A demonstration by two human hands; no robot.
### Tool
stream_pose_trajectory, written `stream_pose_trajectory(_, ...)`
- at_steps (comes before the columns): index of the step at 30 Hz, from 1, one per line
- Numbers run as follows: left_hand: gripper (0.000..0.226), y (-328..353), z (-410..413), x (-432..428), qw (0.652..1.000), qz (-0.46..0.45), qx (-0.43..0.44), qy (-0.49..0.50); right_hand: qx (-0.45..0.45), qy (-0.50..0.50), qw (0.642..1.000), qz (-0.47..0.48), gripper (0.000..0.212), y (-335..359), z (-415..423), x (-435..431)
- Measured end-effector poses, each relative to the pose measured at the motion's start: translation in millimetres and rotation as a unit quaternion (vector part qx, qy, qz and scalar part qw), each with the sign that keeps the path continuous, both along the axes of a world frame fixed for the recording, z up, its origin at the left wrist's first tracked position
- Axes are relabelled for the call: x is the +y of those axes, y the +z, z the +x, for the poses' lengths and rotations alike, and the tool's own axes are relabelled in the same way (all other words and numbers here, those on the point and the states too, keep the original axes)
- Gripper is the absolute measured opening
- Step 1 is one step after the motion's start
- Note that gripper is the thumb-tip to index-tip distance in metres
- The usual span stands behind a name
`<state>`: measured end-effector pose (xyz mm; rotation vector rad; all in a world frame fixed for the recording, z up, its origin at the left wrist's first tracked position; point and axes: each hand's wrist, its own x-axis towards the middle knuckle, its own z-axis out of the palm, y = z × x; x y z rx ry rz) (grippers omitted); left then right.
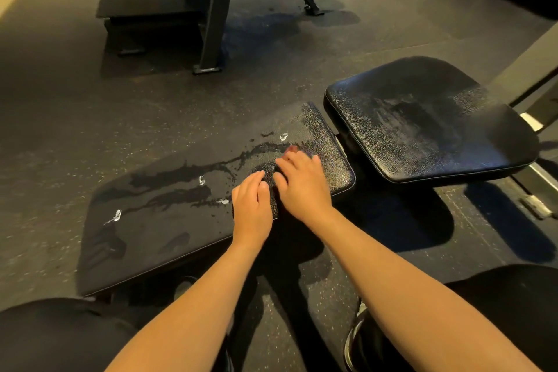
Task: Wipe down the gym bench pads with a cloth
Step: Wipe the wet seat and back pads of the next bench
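Nearest the camera, two knees (45, 335) in black cloth are seen at the bottom edge, and two bare forearms (187, 296) are stretched forward from between them.

Both hands are laid on the long pad (151, 235) near its far end. The right hand (302, 181) is pressed down with fingers spread and fairly straight. The left hand (252, 205) is set just beside it with fingers bent; whether anything is gripped cannot be told. A dark, bunched shape between the two hands is taken to be the cloth (269, 174), though it is hardly told apart from the black pad.

The work is judged partly done. To the left of the hands, wet streaks (169, 178) and white foam flecks (116, 216) are left unwiped along most of the pad. Just beyond the right hand, across a narrow gap, the seat pad (422, 130) is covered by a patchy sheen; whether it has been wiped or only sprayed cannot be told.

The long axis of the long pad is laid diagonally, from near left of the hands to far right, with its narrower end pointed toward the seat pad.
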<state>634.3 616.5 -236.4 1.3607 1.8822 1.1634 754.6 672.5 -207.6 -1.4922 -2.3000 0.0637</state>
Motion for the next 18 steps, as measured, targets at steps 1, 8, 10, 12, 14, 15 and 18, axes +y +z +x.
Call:
stream_pose_trajectory(1, 0.042, 0, -2, 2, 1.0, -0.002, -0.006, 0.006, -0.001, 0.027, 0.999, -0.016, 0.037, -3, -5, -5)
stream_pose_trajectory(8, 0.046, -8, -2, 4, 0.999, 0.001, 0.036, -0.003, 0.016, 0.064, 0.998, -0.008, 0.029, -12, 10, 2)
stream_pose_trajectory(10, 0.047, -9, -2, 3, 0.998, 0.008, 0.056, -0.018, 0.024, 0.004, 1.0, -0.02, 0.031, -5, 19, 15)
stream_pose_trajectory(12, 0.043, -7, -1, 1, 0.999, 0.0, 0.041, -0.012, 0.037, -0.07, 0.997, -0.018, 0.031, 2, 23, 23)
stream_pose_trajectory(14, 0.042, -4, -1, 0, 0.999, -0.004, 0.032, -0.003, 0.031, -0.085, 0.996, 0.009, 0.03, 5, 18, 18)
stream_pose_trajectory(15, 0.043, -5, -1, 1, 1.0, -0.004, 0.024, 0.003, 0.022, -0.067, 0.997, 0.019, 0.029, 4, 13, 14)
stream_pose_trajectory(18, 0.043, -6, -2, 4, 1.0, 0.016, -0.022, 0.0, 0.014, 0.024, 0.999, -0.019, 0.03, -7, -5, -2)
